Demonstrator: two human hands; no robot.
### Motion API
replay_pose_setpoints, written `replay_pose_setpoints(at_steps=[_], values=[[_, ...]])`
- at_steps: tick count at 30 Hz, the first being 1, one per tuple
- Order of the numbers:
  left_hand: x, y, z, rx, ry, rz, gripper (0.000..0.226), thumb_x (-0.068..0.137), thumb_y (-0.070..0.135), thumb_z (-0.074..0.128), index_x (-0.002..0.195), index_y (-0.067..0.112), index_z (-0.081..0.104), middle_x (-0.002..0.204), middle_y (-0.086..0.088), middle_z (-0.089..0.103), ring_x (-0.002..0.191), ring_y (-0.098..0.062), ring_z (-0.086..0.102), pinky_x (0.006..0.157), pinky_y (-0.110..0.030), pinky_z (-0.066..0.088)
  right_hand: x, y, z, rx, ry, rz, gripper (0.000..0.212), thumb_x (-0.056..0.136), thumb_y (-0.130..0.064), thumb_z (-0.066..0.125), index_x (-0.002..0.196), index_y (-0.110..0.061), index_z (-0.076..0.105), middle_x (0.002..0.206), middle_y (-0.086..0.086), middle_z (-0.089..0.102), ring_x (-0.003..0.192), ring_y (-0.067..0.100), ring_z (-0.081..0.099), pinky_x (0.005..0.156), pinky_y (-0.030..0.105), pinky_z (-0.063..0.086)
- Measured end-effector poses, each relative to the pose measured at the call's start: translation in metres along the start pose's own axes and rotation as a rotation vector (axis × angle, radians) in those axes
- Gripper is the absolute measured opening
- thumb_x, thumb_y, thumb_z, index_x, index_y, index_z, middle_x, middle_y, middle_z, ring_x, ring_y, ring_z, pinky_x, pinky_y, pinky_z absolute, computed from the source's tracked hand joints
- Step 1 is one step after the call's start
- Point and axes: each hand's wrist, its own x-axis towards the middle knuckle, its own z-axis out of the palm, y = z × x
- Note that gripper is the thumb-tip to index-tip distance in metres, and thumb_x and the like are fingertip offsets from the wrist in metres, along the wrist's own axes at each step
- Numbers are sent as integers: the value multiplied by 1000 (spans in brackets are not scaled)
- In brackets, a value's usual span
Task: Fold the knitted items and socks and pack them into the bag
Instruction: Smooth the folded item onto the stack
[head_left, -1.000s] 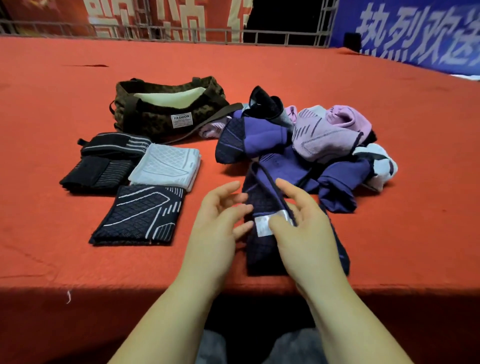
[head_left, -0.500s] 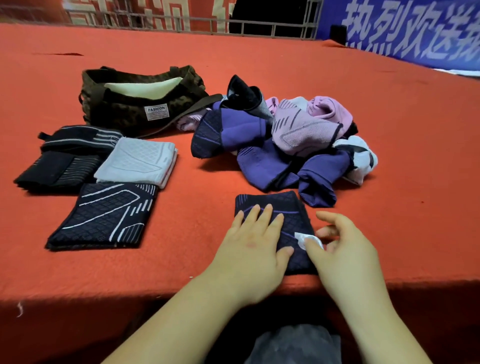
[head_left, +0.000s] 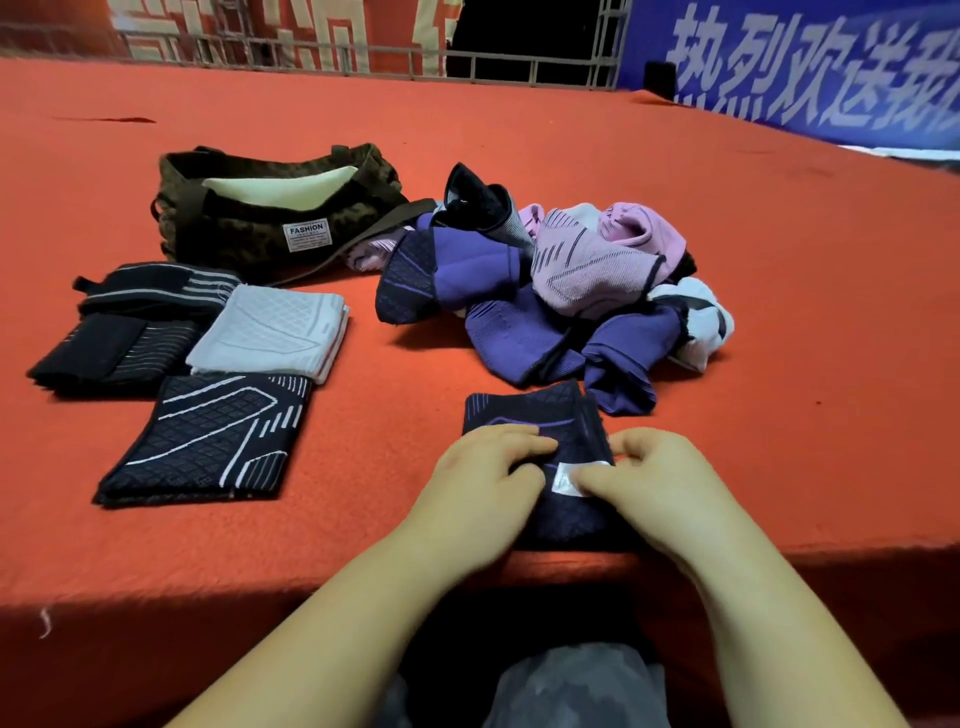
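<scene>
Your left hand (head_left: 485, 480) presses a dark purple knitted piece (head_left: 535, 415) at the near edge while your right hand (head_left: 657, 480) pinches its white tag (head_left: 566, 475). Four folded pieces (head_left: 208, 436) lie at left, unpacked; a tangled pile (head_left: 545, 291) remains at centre. The bag (head_left: 249, 228) gapes open at far left. The red surface (head_left: 779, 389) runs back to railings and banners (head_left: 810, 67).
</scene>
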Motion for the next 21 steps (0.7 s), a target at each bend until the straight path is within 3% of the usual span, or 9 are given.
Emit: replay_pose_setpoints(at_steps=[2, 5, 7, 9, 11, 14, 16, 18, 21], values=[[-1, 11, -2, -231, 89, -102, 45, 73, 42, 41, 91, 18, 74, 101, 3, 72, 100, -10, 61, 98, -32, 43, -8, -4, 4, 40, 40, -93, 11, 74, -7, 68, 81, -15, 67, 48, -7, 51, 44, 8, 41, 48, 24, 33], [-7, 30, -7, -419, 62, -183, 41, 72, 52, 51, 62, 16, 67, 65, -4, 65, 65, -14, 56, 74, -35, 50, -23, -16, 14, 69, 76, -225, 23, 73, -7, 67, 89, -23, 62, 42, -11, 44, 39, 3, 38, 43, 14, 27], [-12, 37, -13, -623, 34, -208, 32, 80, 39, 62, 59, 16, 65, 60, -3, 59, 61, -14, 52, 67, -30, 47, -30, -27, 23, 113, 62, -251, 36, 74, -7, 66, 105, -23, 59, 43, -16, 47, 41, -1, 43, 47, 13, 31], [-17, 36, -19, -764, 61, -221, 28, 89, 19, 60, 62, 13, 64, 55, 0, 61, 50, -9, 53, 56, -18, 45, -33, -36, 31, 122, 38, -264, 52, 72, -7, 65, 122, -19, 56, 47, -19, 51, 44, -3, 45, 54, 15, 33], [-22, 31, -27, -852, 107, -247, 27, 90, 7, 55, 65, 11, 65, 56, 0, 63, 49, -8, 56, 49, -16, 43, -35, -44, 41, 57, 29, -302, 63, 71, -8, 66, 131, -19, 51, 49, -23, 53, 47, -2, 44, 57, 16, 34], [-28, 20, -44, -943, 160, -308, 20, 84, -4, 55, 79, 4, 72, 75, -14, 70, 68, -22, 62, 67, -28, 47, -39, -59, 55, -24, -37, -374, 65, 71, -11, 69, 133, -14, 50, 49, -19, 52, 52, -1, 43, 60, 17, 38], [-31, 10, -57, -995, 164, -341, 22, 82, -6, 55, 93, 3, 73, 85, -18, 70, 76, -26, 62, 73, -34, 46, -42, -71, 62, 36, -200, -360, 69, 73, -7, 71, 136, -19, 46, 60, -12, 59, 56, -1, 49, 66, 20, 45], [-36, 0, -71, -1036, 175, -346, 27, 86, -6, 49, 104, 0, 68, 91, -19, 69, 76, -26, 63, 69, -30, 50, -42, -80, 66, 161, -293, -323, 56, 75, 0, 72, 121, -23, 50, 73, -7, 63, 60, 3, 54, 68, 22, 48], [-43, -16, -92, -1085, 213, -359, 33, 90, -8, 40, 117, -7, 59, 112, -29, 62, 91, -32, 60, 73, -31, 52, -27, -78, 74, 217, -86, -257, 35, 79, -8, 71, 113, -11, 59, 76, -3, 61, 64, 11, 55, 75, 35, 52]])
